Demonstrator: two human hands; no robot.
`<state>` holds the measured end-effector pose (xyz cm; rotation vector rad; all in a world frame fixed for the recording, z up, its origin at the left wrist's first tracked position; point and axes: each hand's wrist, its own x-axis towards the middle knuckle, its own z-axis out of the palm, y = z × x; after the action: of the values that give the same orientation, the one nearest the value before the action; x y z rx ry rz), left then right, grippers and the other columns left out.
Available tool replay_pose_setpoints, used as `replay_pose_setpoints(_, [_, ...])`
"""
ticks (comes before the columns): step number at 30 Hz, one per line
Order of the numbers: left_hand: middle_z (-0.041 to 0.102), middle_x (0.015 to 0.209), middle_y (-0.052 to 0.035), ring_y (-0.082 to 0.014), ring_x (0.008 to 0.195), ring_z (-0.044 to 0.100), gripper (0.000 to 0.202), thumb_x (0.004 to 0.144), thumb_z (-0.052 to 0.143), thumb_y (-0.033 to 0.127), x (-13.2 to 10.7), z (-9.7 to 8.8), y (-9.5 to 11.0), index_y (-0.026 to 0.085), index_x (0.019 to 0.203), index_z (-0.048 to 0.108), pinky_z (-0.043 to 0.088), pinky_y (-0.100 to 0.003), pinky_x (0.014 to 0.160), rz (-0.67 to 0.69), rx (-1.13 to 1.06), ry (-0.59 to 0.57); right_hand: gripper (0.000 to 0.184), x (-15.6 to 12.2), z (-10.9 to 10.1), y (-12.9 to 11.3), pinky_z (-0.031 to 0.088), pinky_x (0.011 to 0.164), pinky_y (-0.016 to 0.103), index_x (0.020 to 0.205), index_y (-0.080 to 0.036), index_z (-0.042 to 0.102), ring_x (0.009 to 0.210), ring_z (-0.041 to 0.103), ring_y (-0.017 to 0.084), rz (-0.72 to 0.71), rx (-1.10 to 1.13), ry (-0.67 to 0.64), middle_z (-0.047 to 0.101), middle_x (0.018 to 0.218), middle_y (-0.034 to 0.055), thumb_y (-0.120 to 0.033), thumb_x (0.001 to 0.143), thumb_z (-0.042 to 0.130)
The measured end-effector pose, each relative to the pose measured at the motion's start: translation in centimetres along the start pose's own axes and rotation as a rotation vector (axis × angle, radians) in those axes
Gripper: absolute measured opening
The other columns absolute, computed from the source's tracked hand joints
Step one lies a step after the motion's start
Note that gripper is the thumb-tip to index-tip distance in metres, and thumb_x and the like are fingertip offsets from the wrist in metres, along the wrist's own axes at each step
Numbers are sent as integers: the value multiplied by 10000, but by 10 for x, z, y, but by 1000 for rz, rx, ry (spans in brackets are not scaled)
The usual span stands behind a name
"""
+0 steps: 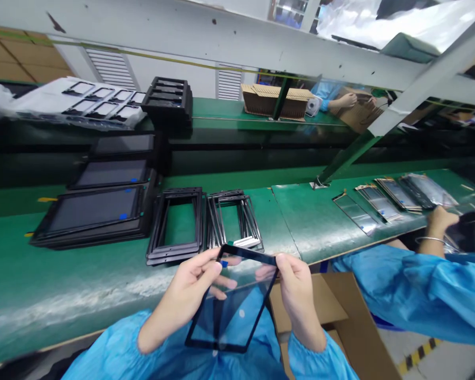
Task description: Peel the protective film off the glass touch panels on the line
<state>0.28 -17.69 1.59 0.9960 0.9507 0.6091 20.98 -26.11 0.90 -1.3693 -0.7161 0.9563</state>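
Between my two hands is a clear glass touch panel (237,311) with a black border, tilted in front of my blue sleeves. My left hand (200,279) pinches its upper left edge, close to a small blue tab, and some fingers show through the glass. At the upper right corner, my right hand (295,279) grips the panel with the thumb in front. Just beyond the panel on the bench lie a stack of white-edged black frames (257,232) and, left of it, a stack of black frames (201,227).
Stacked dark screens (95,211) stand on the left of the green bench (142,285). A black tray stack (168,100) sits on the rear shelf. More glass panels (354,214) lie at right, near a co-worker's hand (441,221). An open cardboard box (364,327) is below the bench edge.
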Motion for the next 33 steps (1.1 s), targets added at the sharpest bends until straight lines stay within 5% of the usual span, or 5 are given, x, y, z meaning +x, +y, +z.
replay_pose_setpoints(9, [750, 1396, -102, -293, 1137, 778, 551, 942, 741, 376, -2, -15, 15, 296, 1480, 651, 633, -381, 972, 361, 548, -140, 418, -3, 12, -10, 632, 587, 300, 725, -225, 818, 539, 754, 208, -92, -181, -136, 794, 630, 20, -490, 1002, 650])
replay_pose_setpoints(13, [843, 1123, -23, -233, 854, 795, 589, 928, 722, 268, -3, -16, 28, 360, 1502, 628, 638, -307, 800, 320, 785, -391, 241, -1, 18, -9, 659, 636, 316, 895, -229, 861, 642, 800, 227, 6, -69, -276, 839, 757, 23, -461, 887, 799])
replay_pose_setpoints(18, [841, 1046, -124, -219, 702, 780, 428, 986, 692, 427, -5, -26, 22, 216, 1356, 646, 578, -245, 515, 108, 329, -118, 428, 2, -22, 0, 663, 845, 357, 1139, -198, 827, 905, 832, 245, -68, 21, 83, 855, 1076, 118, -561, 1021, 633])
replay_pose_setpoints(28, [842, 979, -130, -239, 622, 776, 487, 941, 756, 483, -1, -34, 4, 196, 1303, 599, 588, -274, 453, 182, 193, 74, 357, -10, -17, 14, 638, 585, 321, 1113, -187, 742, 545, 785, 237, -5, 87, 80, 842, 785, 78, -460, 895, 815])
replay_pose_setpoints(33, [713, 1434, -154, -347, 1251, 718, 492, 972, 710, 388, 1, -33, 18, 250, 1438, 636, 587, -517, 1056, 580, 781, 147, 335, -10, -11, 5, 640, 535, 299, 1003, -193, 737, 516, 786, 240, -31, 40, 82, 840, 752, 83, -493, 884, 823])
